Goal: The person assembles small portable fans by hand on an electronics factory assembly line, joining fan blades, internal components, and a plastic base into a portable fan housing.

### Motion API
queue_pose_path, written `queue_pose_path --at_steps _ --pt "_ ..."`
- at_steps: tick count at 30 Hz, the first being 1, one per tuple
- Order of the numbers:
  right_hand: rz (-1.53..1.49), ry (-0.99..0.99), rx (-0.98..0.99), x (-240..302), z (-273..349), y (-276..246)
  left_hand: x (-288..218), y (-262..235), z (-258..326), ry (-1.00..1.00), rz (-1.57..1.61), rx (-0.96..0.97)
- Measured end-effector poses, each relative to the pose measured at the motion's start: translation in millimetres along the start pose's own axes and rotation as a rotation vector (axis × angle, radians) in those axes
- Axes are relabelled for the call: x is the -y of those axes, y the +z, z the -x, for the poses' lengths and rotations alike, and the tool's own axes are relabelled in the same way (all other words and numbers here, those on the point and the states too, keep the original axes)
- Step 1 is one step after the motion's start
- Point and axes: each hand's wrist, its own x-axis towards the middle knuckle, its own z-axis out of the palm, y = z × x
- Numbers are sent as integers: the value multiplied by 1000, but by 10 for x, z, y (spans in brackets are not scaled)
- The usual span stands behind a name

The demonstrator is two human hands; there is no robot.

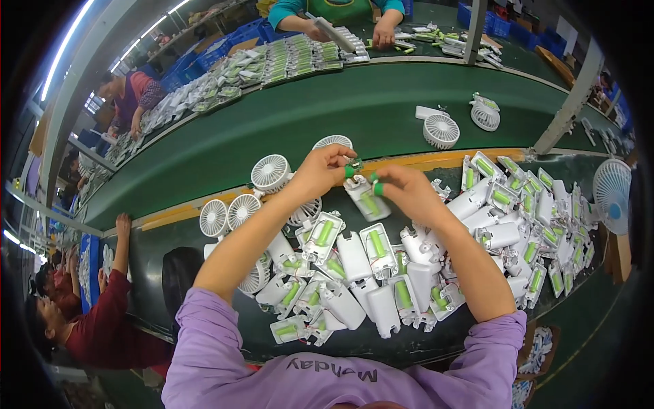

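Near the yellow-edged ledge, my left hand (325,169) pinches a small dark part that looks like a circuit board (355,163). Opposite it, my right hand (407,194) is closed at the upper end of a white fan handle shell (368,206), which has a green battery cell inside. Green tape wraps fingertips on both hands. Exactly what the right fingertips grip is partly hidden. Below my hands lies a heap of white handle shells (353,256), several showing green cells and thin wires. Small white fans, one a round-grilled fan (270,172), sit beside my left forearm.
A green conveyor belt (286,112) runs beyond the ledge, carrying two fans (441,131). More shells (538,218) pile up at right, near a standing fan (612,196). Across the belt a co-worker's hands (385,33) handle parts; a maroon-sleeved person (102,320) is at left.
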Motion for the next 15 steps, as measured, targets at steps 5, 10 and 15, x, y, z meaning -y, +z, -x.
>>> queue_pose_path --at_steps 5,10,15 --pt "-596 75 -119 17 -102 -117 46 132 49 254 -81 -281" --pt "-366 135 -176 -32 -49 -122 77 310 23 183 2 -210" --pt "-162 52 -149 -31 -38 -76 108 307 70 122 282 -79"
